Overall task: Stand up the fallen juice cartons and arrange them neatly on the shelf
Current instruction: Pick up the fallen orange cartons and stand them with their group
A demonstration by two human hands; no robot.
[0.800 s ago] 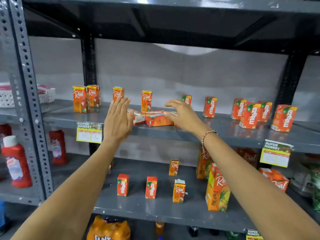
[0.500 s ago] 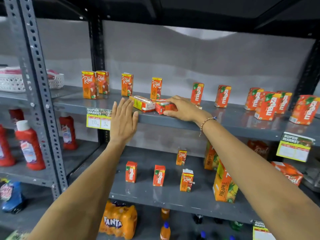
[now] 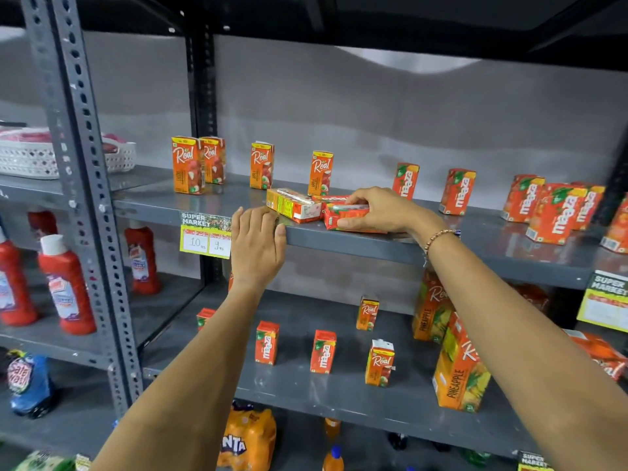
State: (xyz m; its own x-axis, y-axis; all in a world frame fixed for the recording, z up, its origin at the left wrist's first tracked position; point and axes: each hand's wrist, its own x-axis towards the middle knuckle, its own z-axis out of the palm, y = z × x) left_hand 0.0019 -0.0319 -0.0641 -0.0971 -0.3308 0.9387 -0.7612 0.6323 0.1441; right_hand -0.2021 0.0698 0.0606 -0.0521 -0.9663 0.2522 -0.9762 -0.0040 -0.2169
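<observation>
- Cartons lie toppled at the front of the upper shelf (image 3: pixel 441 248): a red fallen Maaza carton (image 3: pixel 343 217) on its side, a second fallen carton (image 3: pixel 294 205) touching it on the left, and what looks like a third flat one just behind them, mostly hidden.
- The right hand (image 3: pixel 380 210) is laid over the red carton, its fingers (image 3: pixel 356 200) curled over the top edge and the thumb pressed against the front face, so the box is pinched between them. It rests on the shelf, not lifted.
- The left hand (image 3: pixel 258 243) is flat against the shelf's front lip, fingers held together and reaching up over the edge, holding nothing; it sits just below the second fallen carton, beside the yellow price tag (image 3: pixel 205 241).
- Upright Real cartons (image 3: pixel 187 164) stand in a loose line toward the back left, and upright Maaza cartons (image 3: pixel 457 192) are scattered to the right, some crowded together.
- To my eye the step in hand is gripping the first fallen box; righting it has not begun.
- Next, I'd say, the wrist must roll the carton onto its base without knocking its neighbour, then set it with the other Maaza boxes to the right. The left hand is well placed to take the second carton.
</observation>
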